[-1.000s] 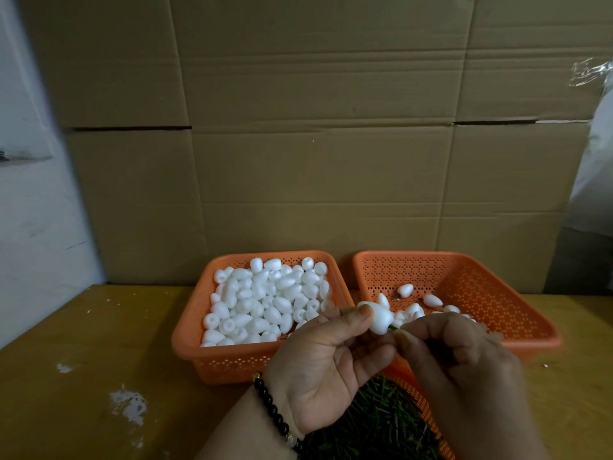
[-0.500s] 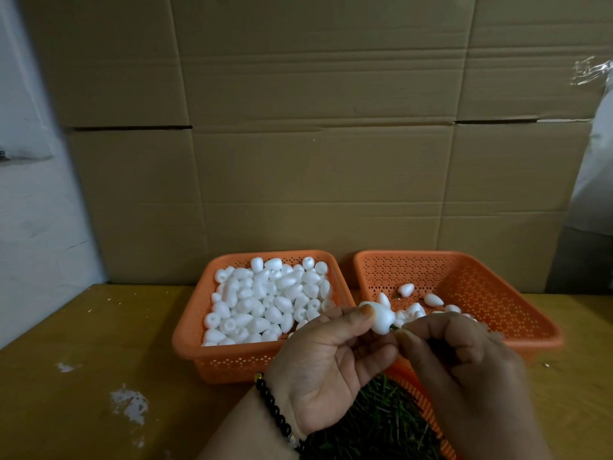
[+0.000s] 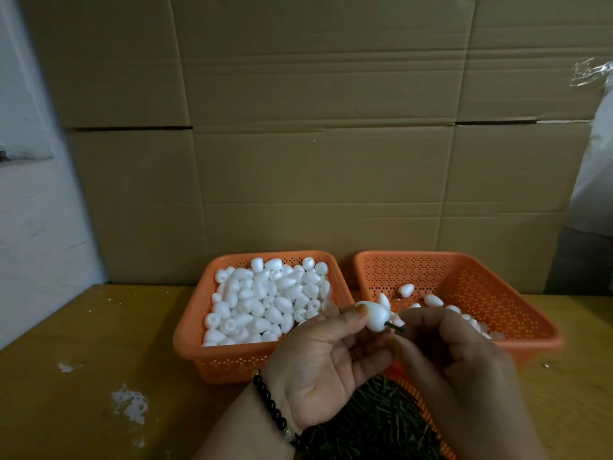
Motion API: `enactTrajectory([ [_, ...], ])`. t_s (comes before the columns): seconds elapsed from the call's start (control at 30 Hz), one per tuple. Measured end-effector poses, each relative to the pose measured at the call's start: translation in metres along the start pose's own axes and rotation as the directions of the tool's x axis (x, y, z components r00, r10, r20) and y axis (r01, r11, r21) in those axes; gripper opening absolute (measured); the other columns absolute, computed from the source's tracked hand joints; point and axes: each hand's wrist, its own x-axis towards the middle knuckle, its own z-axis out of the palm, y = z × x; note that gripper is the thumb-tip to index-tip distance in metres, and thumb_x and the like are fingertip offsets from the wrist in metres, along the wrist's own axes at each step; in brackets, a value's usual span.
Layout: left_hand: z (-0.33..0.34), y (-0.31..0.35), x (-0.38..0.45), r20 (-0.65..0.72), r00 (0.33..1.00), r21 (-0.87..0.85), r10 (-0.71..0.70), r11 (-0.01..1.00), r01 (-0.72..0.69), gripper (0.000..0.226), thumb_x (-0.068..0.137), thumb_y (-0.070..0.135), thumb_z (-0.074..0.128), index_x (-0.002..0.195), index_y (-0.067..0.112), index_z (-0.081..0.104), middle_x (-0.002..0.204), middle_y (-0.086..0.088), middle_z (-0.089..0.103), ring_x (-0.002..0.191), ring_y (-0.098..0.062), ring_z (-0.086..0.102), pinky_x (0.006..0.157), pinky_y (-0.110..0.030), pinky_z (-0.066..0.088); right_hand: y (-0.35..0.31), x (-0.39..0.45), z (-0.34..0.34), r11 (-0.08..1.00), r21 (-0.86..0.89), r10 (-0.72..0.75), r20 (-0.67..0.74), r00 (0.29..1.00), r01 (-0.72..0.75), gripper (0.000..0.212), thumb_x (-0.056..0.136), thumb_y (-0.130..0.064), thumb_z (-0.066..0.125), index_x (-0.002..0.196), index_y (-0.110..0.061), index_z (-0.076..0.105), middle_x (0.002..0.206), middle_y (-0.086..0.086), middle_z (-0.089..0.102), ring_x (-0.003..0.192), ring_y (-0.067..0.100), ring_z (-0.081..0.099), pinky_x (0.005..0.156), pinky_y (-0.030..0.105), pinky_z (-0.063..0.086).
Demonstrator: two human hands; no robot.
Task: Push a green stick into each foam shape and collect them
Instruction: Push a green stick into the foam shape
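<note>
Left hand (image 3: 318, 363) pinches a foam shape (image 3: 373, 315) over the worktop's (image 3: 99, 360) near edge, between both baskets; right hand's (image 3: 444, 356) fingers curl round the green stick (image 3: 394, 327) entering its base.

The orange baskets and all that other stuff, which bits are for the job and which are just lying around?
For the job:
white foam shape in the left hand
thin green stick, pinched by the right hand
full orange plastic basket
collecting orange basket
heap of green sticks

Just there:
brown cardboard boxes
black bead bracelet
yellow wooden table
</note>
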Motion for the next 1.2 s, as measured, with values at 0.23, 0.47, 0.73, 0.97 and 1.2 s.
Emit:
enactTrajectory([
  [0.23, -0.010, 0.008, 0.002, -0.039, 0.999, 0.051, 0.019, 0.999, -0.017, 0.030, 0.075, 0.006, 0.063, 0.104, 0.009, 0.066, 0.089, -0.015, 0.068, 0.067, -0.020, 0.066, 0.055, -0.030, 0.057, 0.011, -0.002, 0.000, 0.999, -0.012, 0.044, 0.098, 0.994, -0.043, 0.062, 0.065, -0.008, 0.085, 0.101, -0.048, 0.053, 0.092, -0.016, 0.064, 0.082, -0.005, 0.066, 0.070, 0.006, 0.050],
  [0.47, -0.019, 0.014, 0.004, -0.039, 0.995, 0.078, 0.088, 0.993, -0.085, 0.025, 0.073, -0.002, 0.058, 0.095, 0.008, 0.062, 0.096, -0.018, 0.068, 0.070, -0.023, 0.064, 0.059, -0.032, 0.057, 0.015, -0.003, 0.002, 0.993, -0.112, -0.010, 0.174, 0.985, 0.030, 0.066, 0.062, -0.005, 0.086, 0.100, -0.046, 0.050, 0.087, -0.017, 0.061, 0.077, -0.001, 0.063, 0.069, 0.015, 0.050],
  [0.73, -0.020, 0.008, 0.007, -0.055, 0.982, 0.169, 0.180, 0.971, -0.168, 0.014, 0.069, -0.002, 0.067, 0.077, 0.009, 0.061, 0.091, -0.012, 0.070, 0.075, -0.022, 0.064, 0.063, -0.031, 0.057, 0.017, -0.003, 0.002, 0.990, -0.123, -0.044, 0.164, 0.985, 0.065, 0.069, 0.060, -0.007, 0.087, 0.103, -0.046, 0.049, 0.087, -0.020, 0.059, 0.081, -0.005, 0.060, 0.069, 0.007, 0.047],
  [0.97, -0.020, 0.007, 0.007, -0.039, 0.980, 0.171, 0.196, 0.967, -0.187, 0.025, 0.068, -0.009, 0.064, 0.088, 0.005, 0.059, 0.098, -0.014, 0.071, 0.087, -0.027, 0.065, 0.070, -0.030, 0.057, 0.017, -0.003, 0.002, 0.992, -0.122, -0.017, 0.158, 0.987, 0.037, 0.062, 0.063, -0.012, 0.086, 0.103, -0.044, 0.051, 0.085, -0.020, 0.060, 0.081, -0.003, 0.062, 0.070, 0.012, 0.049],
  [1.2, -0.018, 0.006, 0.006, -0.044, 0.974, 0.166, 0.222, 0.963, -0.212, 0.025, 0.071, -0.019, 0.057, 0.084, 0.002, 0.061, 0.102, -0.016, 0.072, 0.093, -0.019, 0.071, 0.073, -0.029, 0.058, 0.017, -0.004, 0.003, 0.992, -0.117, -0.022, 0.140, 0.990, 0.039, 0.058, 0.066, -0.009, 0.084, 0.101, -0.043, 0.051, 0.081, -0.019, 0.061, 0.082, -0.004, 0.060, 0.069, 0.005, 0.046],
])
